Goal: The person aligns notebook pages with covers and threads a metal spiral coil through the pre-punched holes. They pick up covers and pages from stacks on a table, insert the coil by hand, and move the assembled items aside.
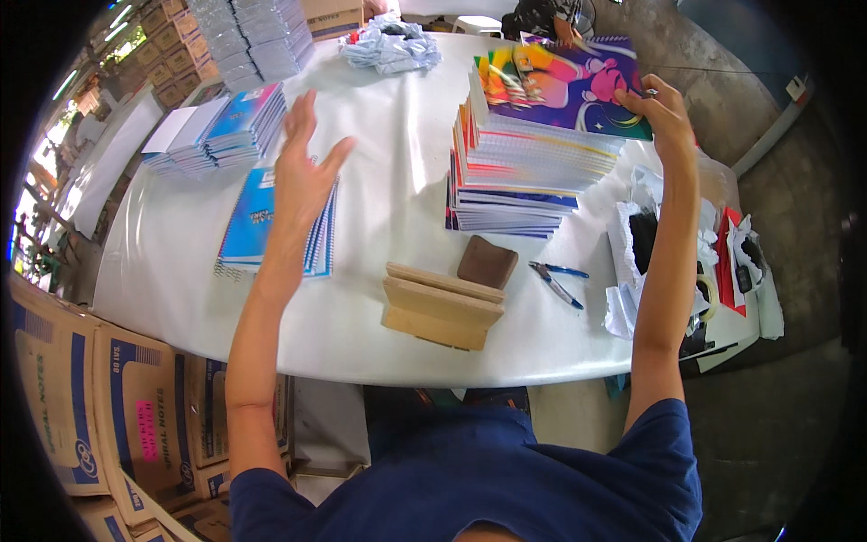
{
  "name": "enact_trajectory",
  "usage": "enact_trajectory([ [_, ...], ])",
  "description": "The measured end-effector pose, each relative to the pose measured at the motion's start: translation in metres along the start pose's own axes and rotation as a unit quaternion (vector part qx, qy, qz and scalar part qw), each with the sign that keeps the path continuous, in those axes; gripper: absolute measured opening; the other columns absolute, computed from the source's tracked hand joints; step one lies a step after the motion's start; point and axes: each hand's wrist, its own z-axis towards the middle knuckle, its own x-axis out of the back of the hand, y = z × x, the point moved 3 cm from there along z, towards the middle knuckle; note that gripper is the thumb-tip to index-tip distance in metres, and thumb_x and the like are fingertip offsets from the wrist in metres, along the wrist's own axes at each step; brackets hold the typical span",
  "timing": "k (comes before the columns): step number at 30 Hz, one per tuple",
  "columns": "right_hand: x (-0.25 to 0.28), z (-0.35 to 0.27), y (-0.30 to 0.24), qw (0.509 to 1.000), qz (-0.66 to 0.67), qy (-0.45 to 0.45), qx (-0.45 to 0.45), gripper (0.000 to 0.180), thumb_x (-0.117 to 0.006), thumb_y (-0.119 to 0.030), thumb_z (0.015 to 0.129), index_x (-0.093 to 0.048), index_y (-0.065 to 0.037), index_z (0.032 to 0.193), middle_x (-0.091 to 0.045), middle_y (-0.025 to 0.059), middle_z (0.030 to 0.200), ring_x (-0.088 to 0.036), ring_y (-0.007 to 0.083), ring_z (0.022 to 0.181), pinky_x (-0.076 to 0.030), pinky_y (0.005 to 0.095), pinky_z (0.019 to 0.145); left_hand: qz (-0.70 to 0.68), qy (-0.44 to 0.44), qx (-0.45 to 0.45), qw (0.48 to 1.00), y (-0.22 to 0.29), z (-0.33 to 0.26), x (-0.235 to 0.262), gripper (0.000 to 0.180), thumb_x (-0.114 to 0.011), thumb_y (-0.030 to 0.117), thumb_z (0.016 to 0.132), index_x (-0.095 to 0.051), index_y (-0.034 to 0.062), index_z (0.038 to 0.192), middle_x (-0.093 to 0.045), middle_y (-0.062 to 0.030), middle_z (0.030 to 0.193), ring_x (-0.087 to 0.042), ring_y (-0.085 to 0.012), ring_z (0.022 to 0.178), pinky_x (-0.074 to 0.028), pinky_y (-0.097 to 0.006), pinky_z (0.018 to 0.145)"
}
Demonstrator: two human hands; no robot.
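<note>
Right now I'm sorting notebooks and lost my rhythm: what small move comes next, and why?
Probably bring the open left hand across to the lifted colourful notebook. The right hand grips only its far corner above the tall stack, so it hangs unsupported.

A colourful spiral notebook (pixel 564 83) tilts atop the tall notebook stack (pixel 524 167), its right edge lifted.

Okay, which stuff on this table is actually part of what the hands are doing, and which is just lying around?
In use:
right hand lifting the colourful notebook
tall notebook stack under it
left hand open above the blue notebooks

Lying about:
wooden blocks
brown pad
pliers
crumpled wrappers
</note>
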Motion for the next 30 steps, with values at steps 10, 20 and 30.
enact_trajectory([
  [10,-0.096,-0.252,0.005,0.953,0.3,0.028,-0.029,0.035,-0.073,0.005,0.08,-0.061,0.0,0.113,-0.069,0.0081,0.104,-0.063,0.0136,0.095,-0.05,0.0289,0.086,-0.427,-0.335,0.159,0.825,0.084,-0.048,-0.026,0.047,-0.061,0.024,0.094,-0.052,-0.0068,0.129,-0.051,-0.0136,0.139,-0.058,-0.0185,0.117,-0.046,-0.031,0.098],
  [20,-0.14,-0.306,0.057,0.989,0.003,-0.147,-0.023,0.045,-0.059,0.014,0.08,-0.051,0.001,0.122,-0.058,0.0181,0.114,-0.055,0.0305,0.111,-0.043,0.0386,0.095,-0.386,-0.266,0.206,0.859,0.031,-0.137,-0.046,0.1,-0.069,0.052,0.082,-0.019,0.0016,0.151,-0.024,-0.0162,0.156,-0.021,-0.028,0.145,-0.014,-0.039,0.118],
  [30,0.039,-0.182,0.161,0.887,-0.441,0.131,-0.043,0.016,-0.065,-0.006,0.082,-0.062,-0.003,0.098,-0.065,0.0154,0.096,-0.065,0.0295,0.092,-0.051,0.0393,0.075,-0.387,-0.134,0.243,0.879,-0.001,-0.174,-0.043,0.123,-0.061,0.078,0.069,-0.009,0.0067,0.154,-0.023,-0.018,0.155,-0.023,-0.0309,0.144,-0.019,-0.042,0.116],
])
